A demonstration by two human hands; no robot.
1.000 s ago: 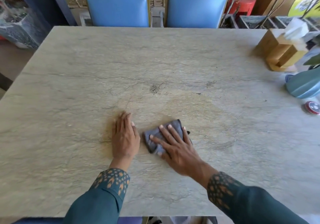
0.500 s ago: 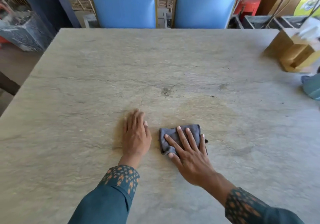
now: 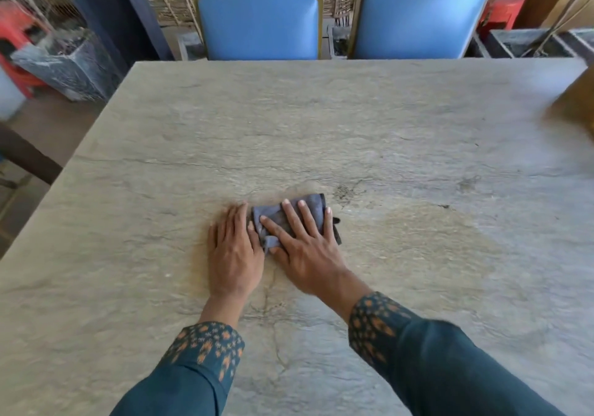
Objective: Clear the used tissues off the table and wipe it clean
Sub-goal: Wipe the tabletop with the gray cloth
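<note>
A folded grey cloth [image 3: 313, 206] lies on the stone table [image 3: 321, 126] near its middle. My right hand [image 3: 302, 242] presses flat on the cloth with its fingers spread and straight. My left hand [image 3: 233, 251] rests palm down on the bare table right beside the cloth, its fingers straight and its edge touching the cloth's left side. A darker, damp-looking patch spreads over the table to the right of the cloth. No tissues show on the table.
Two blue chairs [image 3: 260, 17] [image 3: 414, 14] stand at the table's far edge. A wooden box corner [image 3: 575, 100] shows at the right edge. A dark stone planter [image 3: 64, 65] and red stools sit on the floor to the left.
My right hand has slid the cloth away from me and leftward, close against my left hand. The view has turned left, so the wooden box and blue item have mostly left the frame.
</note>
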